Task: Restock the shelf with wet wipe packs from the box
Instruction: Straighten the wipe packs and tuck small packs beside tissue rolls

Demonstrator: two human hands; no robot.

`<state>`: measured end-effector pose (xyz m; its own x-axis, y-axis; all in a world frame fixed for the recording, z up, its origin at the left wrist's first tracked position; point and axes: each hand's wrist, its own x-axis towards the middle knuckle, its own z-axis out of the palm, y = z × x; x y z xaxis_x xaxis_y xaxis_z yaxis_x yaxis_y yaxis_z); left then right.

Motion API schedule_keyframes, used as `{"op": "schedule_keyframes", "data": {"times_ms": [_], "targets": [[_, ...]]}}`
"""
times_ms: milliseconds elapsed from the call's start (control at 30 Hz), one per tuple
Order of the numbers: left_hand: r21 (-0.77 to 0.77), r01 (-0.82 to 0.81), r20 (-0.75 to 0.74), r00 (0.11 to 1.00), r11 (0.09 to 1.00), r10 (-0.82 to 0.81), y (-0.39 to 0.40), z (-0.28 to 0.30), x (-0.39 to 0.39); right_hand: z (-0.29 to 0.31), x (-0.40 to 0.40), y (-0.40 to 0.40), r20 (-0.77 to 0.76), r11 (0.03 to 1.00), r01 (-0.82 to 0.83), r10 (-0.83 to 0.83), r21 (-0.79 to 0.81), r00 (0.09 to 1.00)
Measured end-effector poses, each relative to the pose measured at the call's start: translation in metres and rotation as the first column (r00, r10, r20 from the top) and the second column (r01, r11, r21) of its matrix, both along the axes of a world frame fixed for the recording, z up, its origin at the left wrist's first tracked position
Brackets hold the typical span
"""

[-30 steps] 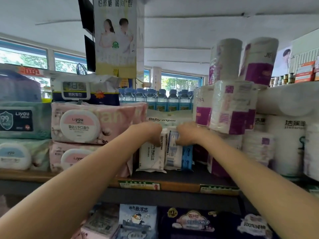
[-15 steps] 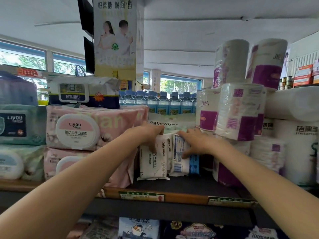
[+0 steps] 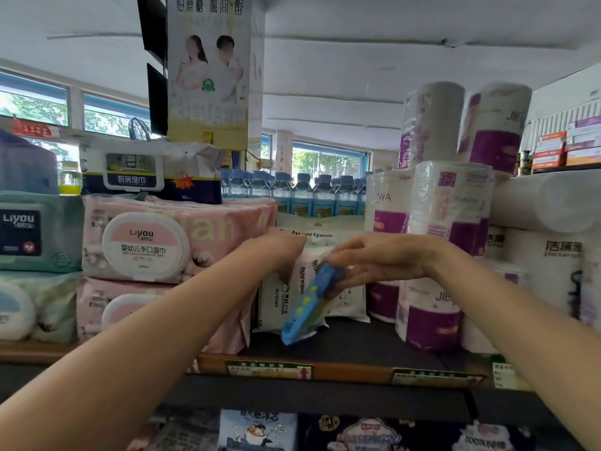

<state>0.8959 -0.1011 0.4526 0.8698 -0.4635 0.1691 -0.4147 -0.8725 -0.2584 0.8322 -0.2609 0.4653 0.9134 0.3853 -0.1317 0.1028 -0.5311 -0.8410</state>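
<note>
Small white baby wipe packs (image 3: 276, 297) stand upright in a row on the dark shelf (image 3: 357, 340), between pink wipe packs and toilet paper. My left hand (image 3: 279, 252) rests on top of the leftmost white packs, fingers curled over them. My right hand (image 3: 374, 262) holds a small blue wipe pack (image 3: 305, 304) by its upper end. That pack hangs tilted in front of the row, its lower end toward me. The box is out of view.
Large pink Liyou wipe packs (image 3: 146, 245) are stacked at the left, with green ones (image 3: 35, 232) beyond. Purple-and-white toilet paper rolls (image 3: 448, 216) crowd the right. Water bottles (image 3: 292, 193) stand behind. Price labels (image 3: 270, 369) line the shelf edge; more goods sit below.
My right hand has pulled the blue pack out of the row and tilted it toward me. My left hand has stayed on the white packs. The view has shifted slightly.
</note>
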Motion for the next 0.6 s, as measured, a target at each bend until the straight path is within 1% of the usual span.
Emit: {"op": "schedule_keyframes", "data": {"times_ms": [33,67,100,133,167,233,267,333,367,400,467,500,567,600], "targets": [[0.001,-0.007,-0.018,1.0,1.0,0.007,0.001,0.001,0.001,-0.002,0.0,0.0,0.05,0.998,-0.02,0.024,-0.065,0.998],[-0.017,-0.004,-0.041,0.999,1.0,0.004,0.002,0.003,0.001,-0.005,-0.001,0.003,0.162,0.981,0.001,0.031,-0.192,0.986],[-0.047,0.006,-0.064,0.998,0.999,-0.009,0.003,0.006,0.001,-0.005,0.0,0.006,0.269,0.957,0.055,0.025,-0.286,0.963],[-0.085,0.024,-0.079,0.996,0.996,-0.03,0.004,0.009,0.001,-0.002,0.001,0.008,0.328,0.94,0.107,0.005,-0.324,0.945],[-0.123,0.043,-0.085,0.995,0.991,-0.053,0.005,0.013,-0.001,0.003,0.001,0.009,0.347,0.93,0.139,-0.013,-0.34,0.938],[-0.179,0.083,-0.075,0.992,0.98,-0.098,0.006,0.017,-0.004,0.018,-0.001,0.01,0.326,0.894,0.182,-0.043,-0.41,0.944],[-0.2,0.106,-0.071,0.99,0.974,-0.122,0.007,0.016,-0.005,0.023,0.0,0.011,0.324,0.855,0.226,-0.073,-0.466,0.943],[-0.243,0.127,-0.067,0.987,0.962,-0.147,0.006,0.012,-0.004,0.023,0.005,0.016,0.366,0.742,0.34,-0.136,-0.577,0.92],[-0.251,0.125,-0.06,0.988,0.96,-0.144,0.006,0.011,-0.004,0.018,0.01,0.019,0.386,0.704,0.381,-0.163,-0.599,0.908],[-0.247,0.121,-0.049,0.989,0.961,-0.137,0.005,0.01,-0.003,0.011,0.016,0.02,0.388,0.7,0.403,-0.193,-0.59,0.901],[-0.198,0.109,-0.048,0.991,0.974,-0.121,0.004,0.01,-0.002,-0.003,0.03,0.02,0.371,0.75,0.424,-0.254,-0.508,0.893],[-0.18,0.098,-0.079,0.99,0.979,-0.114,0.003,0.009,-0.002,-0.008,0.035,0.019,0.405,0.758,0.441,-0.255,-0.481,0.878],[-0.185,0.081,-0.152,0.982,0.979,-0.11,-0.001,0.003,-0.001,-0.015,0.042,0.018,0.509,0.732,0.487,-0.222,-0.477,0.832],[-0.196,0.091,-0.139,0.983,0.976,-0.12,-0.003,-0.001,-0.001,-0.018,0.044,0.018,0.53,0.731,0.497,-0.219,-0.467,0.819]]}}
